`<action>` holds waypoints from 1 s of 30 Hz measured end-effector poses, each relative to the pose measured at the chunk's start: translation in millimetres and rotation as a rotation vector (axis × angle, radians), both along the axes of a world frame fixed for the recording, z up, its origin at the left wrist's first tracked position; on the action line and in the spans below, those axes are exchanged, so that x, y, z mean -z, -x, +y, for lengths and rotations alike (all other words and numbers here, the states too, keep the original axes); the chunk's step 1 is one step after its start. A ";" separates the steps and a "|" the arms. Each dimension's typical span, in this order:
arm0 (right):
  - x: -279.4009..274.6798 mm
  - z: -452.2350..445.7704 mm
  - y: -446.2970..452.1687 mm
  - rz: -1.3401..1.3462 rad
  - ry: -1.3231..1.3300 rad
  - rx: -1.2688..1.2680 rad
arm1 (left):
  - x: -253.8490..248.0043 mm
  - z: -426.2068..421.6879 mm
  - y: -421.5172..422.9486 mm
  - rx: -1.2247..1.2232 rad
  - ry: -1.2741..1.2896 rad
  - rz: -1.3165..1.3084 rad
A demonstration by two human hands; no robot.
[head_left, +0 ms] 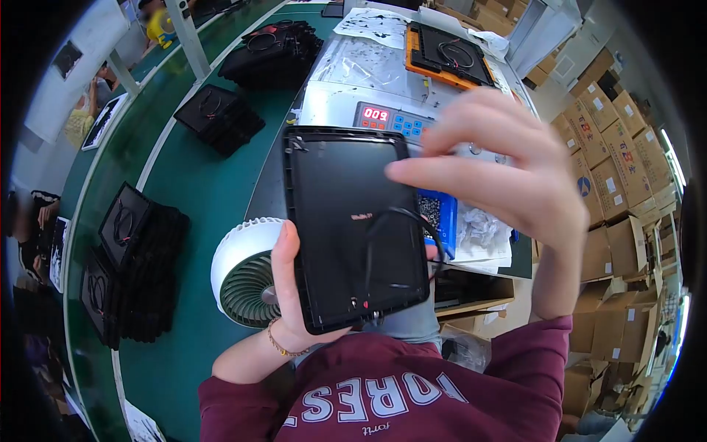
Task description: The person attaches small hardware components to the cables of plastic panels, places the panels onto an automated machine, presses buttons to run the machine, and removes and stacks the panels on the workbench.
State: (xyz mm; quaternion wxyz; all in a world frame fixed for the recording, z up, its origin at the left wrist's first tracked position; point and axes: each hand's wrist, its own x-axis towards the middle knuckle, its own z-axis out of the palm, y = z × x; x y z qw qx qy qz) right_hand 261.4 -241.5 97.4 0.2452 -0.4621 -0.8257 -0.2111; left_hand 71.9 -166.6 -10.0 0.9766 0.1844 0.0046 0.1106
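A black rectangular panel (342,221), with a black cable (368,254) looped over its face, rests in my left hand (289,283). The thumb lies along its left edge, and fingertips show at its right edge. My right hand (508,158) is raised over the panel's upper right, its fingers apart and slightly blurred, with nothing seen between them. Behind the panel are a machine's control box (394,118) with a red display and a blue tray (442,217) of small screws, partly hidden by the panel and my right hand.
Stacks of black panels (147,272) stand on the green bench (199,177) at left. A white fan (247,272) is close to my left hand. An orange fixture (449,55) holds another panel at the back. Cardboard boxes (607,169) are piled at right; people are beyond the left rail.
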 end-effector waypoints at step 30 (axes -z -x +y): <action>134.6 -37.9 110.0 1.835 0.424 -0.135 | 11.9 13.7 -0.2 -0.541 -0.393 -0.168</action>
